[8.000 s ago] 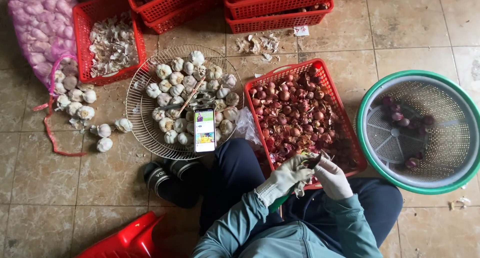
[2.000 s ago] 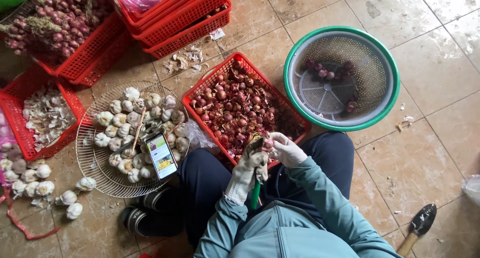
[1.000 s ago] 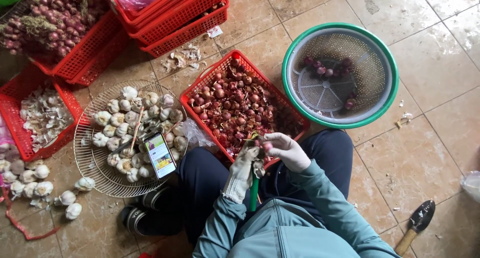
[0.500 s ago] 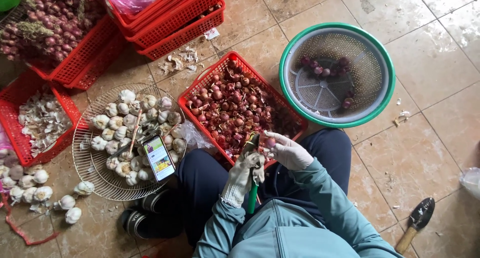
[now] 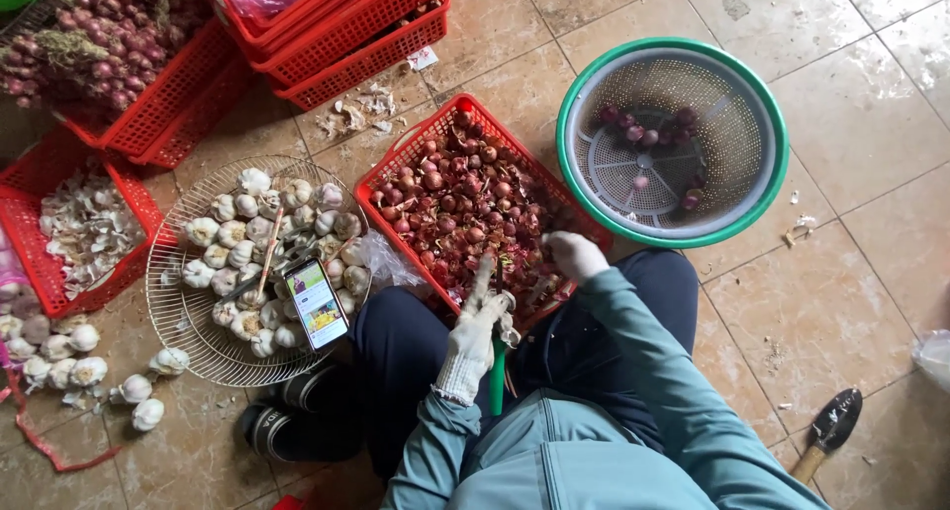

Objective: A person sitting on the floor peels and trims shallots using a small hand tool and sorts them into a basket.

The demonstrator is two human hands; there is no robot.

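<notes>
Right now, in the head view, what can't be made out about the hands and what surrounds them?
- Right hand: its underside and any hold are hidden, pressed among the shallots.
- Left hand: the glove hides its grip on the green-handled tool, blade unseen.
- Phone: screen too small.
- Top-left crate: cut off.

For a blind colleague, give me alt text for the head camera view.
A seated person's gloved left hand and right hand work over a red basket of shallots, between a wire tray of garlic and a green-rimmed colander.

A phone point(image 5: 317, 303) lies on the wire basket of garlic point(image 5: 198, 312); left of it a red crate of garlic skins point(image 5: 79, 228), loose bulbs point(image 5: 59, 357) below.
</notes>
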